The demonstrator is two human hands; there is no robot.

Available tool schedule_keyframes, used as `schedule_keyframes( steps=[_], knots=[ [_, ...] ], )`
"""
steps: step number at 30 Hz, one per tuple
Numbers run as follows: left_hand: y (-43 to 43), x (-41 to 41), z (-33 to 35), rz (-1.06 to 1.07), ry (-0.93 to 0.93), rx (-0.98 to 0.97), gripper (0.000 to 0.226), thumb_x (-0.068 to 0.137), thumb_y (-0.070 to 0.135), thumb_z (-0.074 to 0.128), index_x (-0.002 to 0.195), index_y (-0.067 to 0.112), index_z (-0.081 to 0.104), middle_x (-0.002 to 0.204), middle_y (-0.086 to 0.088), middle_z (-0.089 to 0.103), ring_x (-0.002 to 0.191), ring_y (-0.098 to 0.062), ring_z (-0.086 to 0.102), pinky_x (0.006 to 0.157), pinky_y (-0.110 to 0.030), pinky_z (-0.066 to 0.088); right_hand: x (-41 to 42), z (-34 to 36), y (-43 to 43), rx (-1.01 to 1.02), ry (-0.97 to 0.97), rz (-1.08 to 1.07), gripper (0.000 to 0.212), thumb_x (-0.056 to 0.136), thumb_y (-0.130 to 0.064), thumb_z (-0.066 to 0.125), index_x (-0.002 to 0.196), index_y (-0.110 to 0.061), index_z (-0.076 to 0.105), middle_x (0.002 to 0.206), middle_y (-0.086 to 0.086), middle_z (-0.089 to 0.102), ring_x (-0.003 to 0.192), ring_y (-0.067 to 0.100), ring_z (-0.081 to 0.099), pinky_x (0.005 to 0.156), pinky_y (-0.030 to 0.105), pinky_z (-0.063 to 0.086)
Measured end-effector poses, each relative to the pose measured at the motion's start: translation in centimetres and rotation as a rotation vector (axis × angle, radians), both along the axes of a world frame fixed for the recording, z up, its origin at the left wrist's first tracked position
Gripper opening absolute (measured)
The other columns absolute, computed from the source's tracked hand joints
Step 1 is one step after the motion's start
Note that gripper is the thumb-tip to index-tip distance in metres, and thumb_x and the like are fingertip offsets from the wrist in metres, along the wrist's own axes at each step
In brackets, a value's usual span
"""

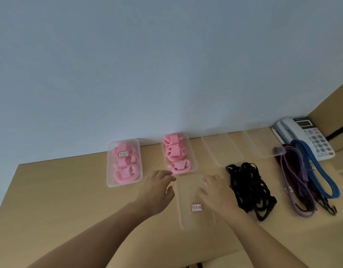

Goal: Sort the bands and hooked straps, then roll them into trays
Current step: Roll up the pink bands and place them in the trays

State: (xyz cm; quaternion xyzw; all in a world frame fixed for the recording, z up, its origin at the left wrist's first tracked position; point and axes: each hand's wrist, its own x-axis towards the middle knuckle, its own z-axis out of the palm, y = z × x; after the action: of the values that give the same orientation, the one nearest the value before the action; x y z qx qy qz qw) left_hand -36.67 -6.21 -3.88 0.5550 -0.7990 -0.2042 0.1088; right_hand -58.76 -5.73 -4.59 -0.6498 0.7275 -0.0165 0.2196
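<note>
Lower centre: our left hand (pixel 157 190), fingers loosely spread, lay beside the clear labelled plastic tray (pixel 197 219); whether our right hand (pixel 215 192) gripped it, we could not tell. Right: black hooked straps (pixel 248 188). Above, mid-frame: rolled pink bands (pixel 176 153).
</note>
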Motion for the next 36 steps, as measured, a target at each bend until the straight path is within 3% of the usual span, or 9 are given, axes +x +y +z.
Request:
schedule_keyframes(
  steps=[5,7,14,18,22,26,30,33,36],
  knots=[
    [1.2,0.5,-0.3,-0.024,0.04,0.074,0.04,0.095,0.025,0.048,0.134,0.022,0.056,0.142,0.005,0.05,0.134,-0.015,0.039,0.11,-0.028,0.033,1.2,-1.1,1.8,0.116,0.158,-0.123,0.076,0.072,-0.075,0.052,0.118,-0.015,0.053,0.118,0.006,0.057,0.107,0.027,0.057,0.08,0.035,0.043],
    [1.5,0.7,-0.2,-0.027,0.037,0.11,0.04,0.095,0.025,0.048,0.135,0.022,0.055,0.142,0.005,0.049,0.132,-0.016,0.04,0.109,-0.028,0.034,2.0,-1.5,2.0,0.169,0.152,-0.195,0.085,0.063,-0.08,0.057,0.117,-0.014,0.051,0.118,0.007,0.055,0.109,0.027,0.056,0.075,0.035,0.038],
    [2.1,1.3,0.4,0.001,0.06,0.186,0.04,0.095,0.026,0.049,0.135,0.022,0.054,0.141,0.005,0.049,0.126,-0.016,0.046,0.103,-0.027,0.037,3.5,-2.4,2.0,0.193,0.164,-0.328,0.088,0.053,-0.067,0.072,0.117,-0.012,0.045,0.119,0.009,0.052,0.108,0.027,0.055,0.077,0.035,0.045],
    [2.0,1.4,0.4,0.031,0.056,0.222,0.041,0.096,0.028,0.049,0.136,0.024,0.053,0.139,0.005,0.05,0.123,-0.016,0.05,0.1,-0.031,0.042,3.3,-2.3,2.1,0.193,0.086,-0.363,0.091,0.052,-0.066,0.075,0.118,-0.013,0.042,0.119,0.009,0.049,0.109,0.028,0.054,0.072,0.033,0.041],
    [1.6,1.2,0.5,0.074,0.063,0.229,0.04,0.096,0.032,0.048,0.136,0.025,0.053,0.138,0.006,0.052,0.119,-0.014,0.054,0.096,-0.031,0.045,2.0,-2.1,2.3,0.186,-0.052,-0.392,0.061,0.071,-0.058,0.07,0.109,-0.014,0.052,0.113,0.005,0.054,0.099,0.025,0.061,0.071,0.031,0.043],
    [0.7,1.2,0.7,0.151,0.092,0.261,0.041,0.096,0.033,0.047,0.135,0.023,0.055,0.132,0.006,0.058,0.113,-0.015,0.059,0.095,-0.032,0.047,-0.2,-1.0,2.0,0.148,-0.436,-0.474,0.024,0.085,-0.029,0.069,0.081,-0.007,0.059,0.086,0.006,0.067,0.076,0.022,0.062,0.067,0.034,0.046],
    [-1.0,0.3,1.2,0.235,0.132,0.272,0.033,0.096,0.031,0.047,0.123,0.019,0.063,0.116,0.004,0.067,0.103,-0.017,0.062,0.088,-0.03,0.049,-3.1,2.8,1.2,0.202,-0.714,-0.424,0.019,0.086,-0.01,0.071,0.073,-0.007,0.057,0.063,0.005,0.06,0.059,0.019,0.052,0.053,0.026,0.039],
    [-2.7,-0.4,1.5,0.365,0.233,0.323,0.025,0.095,0.03,0.045,0.085,0.016,0.063,0.086,0.0,0.068,0.083,-0.026,0.064,0.071,-0.035,0.05,-3.7,5.9,-1.4,0.201,-0.84,-0.316,0.016,0.089,-0.009,0.068,0.076,-0.005,0.059,0.061,0.002,0.062,0.06,0.02,0.049,0.054,0.029,0.037],
    [-4.6,-0.7,1.6,0.504,0.405,0.371,0.036,0.098,0.03,0.041,0.087,0.001,0.06,0.091,-0.015,0.069,0.081,-0.035,0.067,0.063,-0.036,0.047,-1.9,7.1,-5.6,0.097,-0.809,-0.25,0.019,0.09,-0.006,0.063,0.071,-0.008,0.057,0.053,-0.005,0.058,0.044,0.01,0.044,0.043,0.02,0.035]
  ],
)
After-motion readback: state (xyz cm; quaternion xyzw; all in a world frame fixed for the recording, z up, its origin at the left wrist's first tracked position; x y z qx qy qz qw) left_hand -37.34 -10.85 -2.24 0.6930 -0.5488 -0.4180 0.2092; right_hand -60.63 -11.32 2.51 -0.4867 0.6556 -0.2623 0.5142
